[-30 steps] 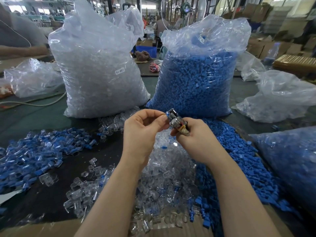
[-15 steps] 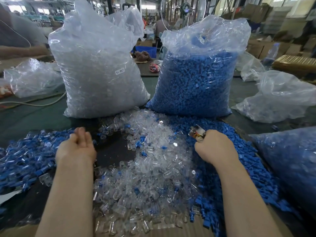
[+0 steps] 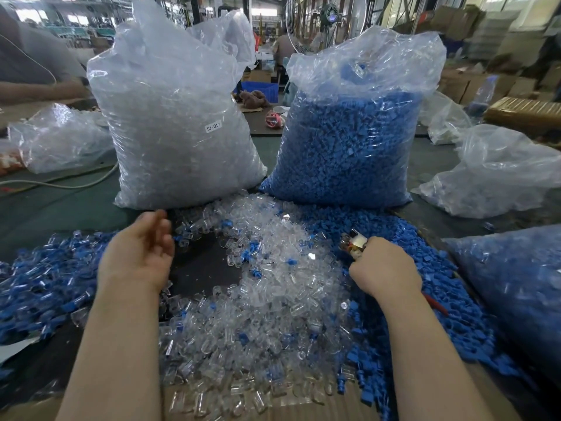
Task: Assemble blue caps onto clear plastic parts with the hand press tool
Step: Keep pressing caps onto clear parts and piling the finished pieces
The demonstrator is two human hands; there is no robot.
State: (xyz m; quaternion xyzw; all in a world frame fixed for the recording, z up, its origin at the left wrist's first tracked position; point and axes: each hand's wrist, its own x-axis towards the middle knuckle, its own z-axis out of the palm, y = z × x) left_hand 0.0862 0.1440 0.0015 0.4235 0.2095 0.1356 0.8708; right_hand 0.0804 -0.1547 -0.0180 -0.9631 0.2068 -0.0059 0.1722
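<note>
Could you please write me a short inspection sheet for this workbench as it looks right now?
Surface: dark table, mostly covered.
Job's things: clear parts pile at centre; blue caps pile on the right; assembled pieces on the left; press tool gripped by right hand.
Clutter: big bag of clear parts, big bag of caps, smaller bags at the sides.
Grippers: left hand open, holds nothing.
Cables: white cable far left.
Surroundings: fan, cartons.

Round pedestal fan (image 3: pixel 329 13) seen at back centre, blue crate (image 3: pixel 261 90) w/ brown cloth (image 3: pixel 253 97) beside it on far bench, cardboard boxes (image 3: pixel 473 22) stacked at rear right, pale cable (image 3: pixel 60 185) laid across green mat (image 3: pixel 45 208) at left.
</note>
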